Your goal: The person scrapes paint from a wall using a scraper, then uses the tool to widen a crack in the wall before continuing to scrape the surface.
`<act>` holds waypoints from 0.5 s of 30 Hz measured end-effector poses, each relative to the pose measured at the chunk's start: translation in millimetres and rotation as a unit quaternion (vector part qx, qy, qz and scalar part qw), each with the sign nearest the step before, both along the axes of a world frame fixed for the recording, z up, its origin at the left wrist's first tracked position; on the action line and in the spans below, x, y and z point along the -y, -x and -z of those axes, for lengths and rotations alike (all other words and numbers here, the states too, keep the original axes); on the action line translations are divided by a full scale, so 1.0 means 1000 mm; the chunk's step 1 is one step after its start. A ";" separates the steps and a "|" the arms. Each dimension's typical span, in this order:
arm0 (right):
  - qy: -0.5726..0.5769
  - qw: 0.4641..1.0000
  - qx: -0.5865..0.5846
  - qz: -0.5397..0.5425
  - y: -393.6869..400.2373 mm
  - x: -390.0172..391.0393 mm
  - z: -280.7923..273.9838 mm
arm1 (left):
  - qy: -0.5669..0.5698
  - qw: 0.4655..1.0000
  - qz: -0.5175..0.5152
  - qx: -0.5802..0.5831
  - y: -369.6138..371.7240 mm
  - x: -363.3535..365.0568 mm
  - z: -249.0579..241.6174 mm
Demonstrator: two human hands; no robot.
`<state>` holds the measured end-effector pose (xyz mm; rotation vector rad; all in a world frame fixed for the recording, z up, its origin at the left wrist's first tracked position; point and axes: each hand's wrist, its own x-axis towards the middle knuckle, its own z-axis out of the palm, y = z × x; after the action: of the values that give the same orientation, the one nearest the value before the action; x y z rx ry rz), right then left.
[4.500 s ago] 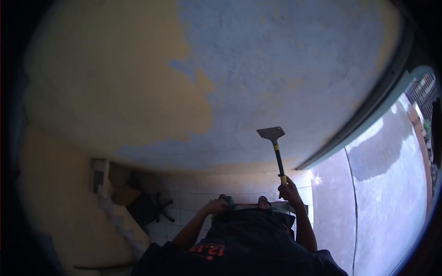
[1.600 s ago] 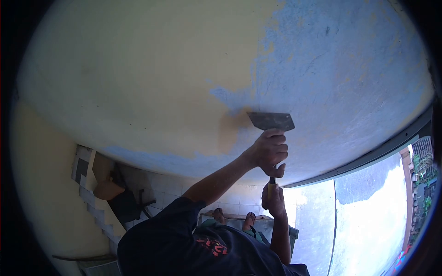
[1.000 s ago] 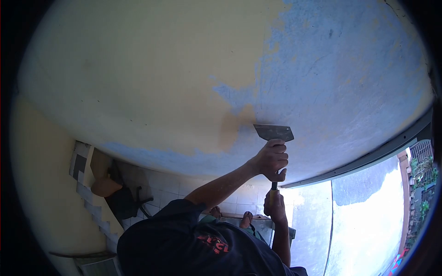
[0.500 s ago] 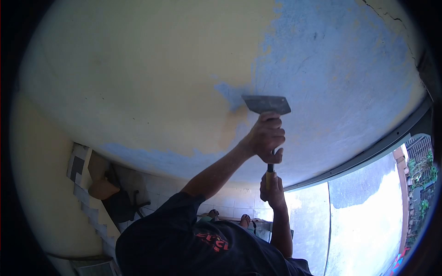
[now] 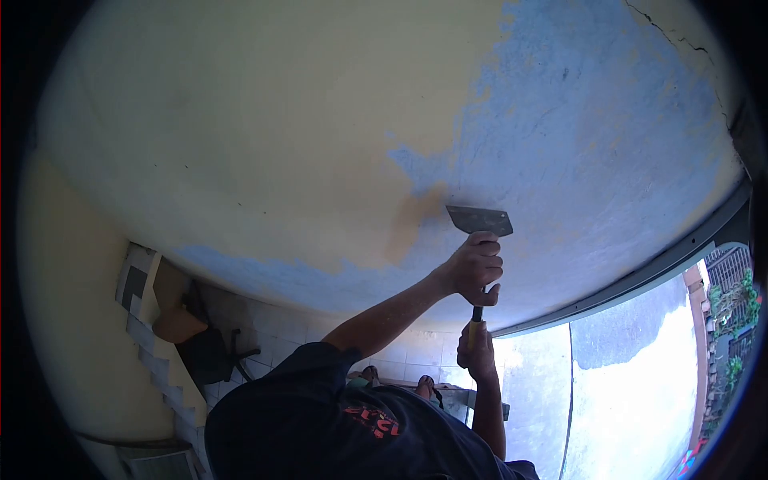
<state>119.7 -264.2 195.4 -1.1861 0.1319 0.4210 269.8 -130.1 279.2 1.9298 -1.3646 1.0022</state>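
A long-handled scraper [image 5: 482, 220] with a wide, flat dark blade is held up at the wall [image 5: 304, 104], where yellow paint borders a bluish bare area. My left hand [image 5: 475, 268] is closed round the scraper just behind the blade, covering that part of it. Farther down, my right hand [image 5: 478, 352] grips the black and yellow handle. The blade lies over the bluish patch, to the right of an orange-brown stain [image 5: 408, 228].
A dark chair [image 5: 208, 348] with an orange-brown object on it stands at the lower left, beside a stepped tiled edge [image 5: 160, 364]. My feet [image 5: 426, 387] show below on a support above the tiled floor. A dark frame [image 5: 640, 276] borders a bright opening at right.
Both hands have drawn the scraper down and slightly right, so the blade has left the edge of the yellow paint. The view has shifted slightly.
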 end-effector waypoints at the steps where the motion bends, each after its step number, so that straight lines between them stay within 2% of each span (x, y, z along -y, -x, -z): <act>1: 0.016 1.000 0.019 -0.005 -0.004 0.000 -0.004 | -0.001 1.000 0.001 0.008 -0.003 -0.001 -0.007; 10: 0.027 0.997 0.072 -0.003 -0.015 -0.014 -0.052 | 0.015 0.998 0.002 0.053 -0.002 -0.011 -0.068; 11: -0.004 0.996 0.081 -0.021 -0.018 -0.016 -0.054 | 0.020 0.998 0.008 0.059 -0.004 -0.013 -0.074; 13: -0.044 0.995 0.082 -0.046 -0.015 -0.017 -0.051 | 0.015 0.998 0.011 0.063 -0.001 -0.020 -0.073; 15: -0.021 0.995 0.082 -0.057 0.000 -0.012 -0.028 | 0.015 0.998 0.009 0.054 0.015 -0.021 -0.050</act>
<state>119.6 -252.4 223.6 -1.1841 -0.0863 0.4227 254.5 -109.1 328.8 1.8610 -1.4164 1.1267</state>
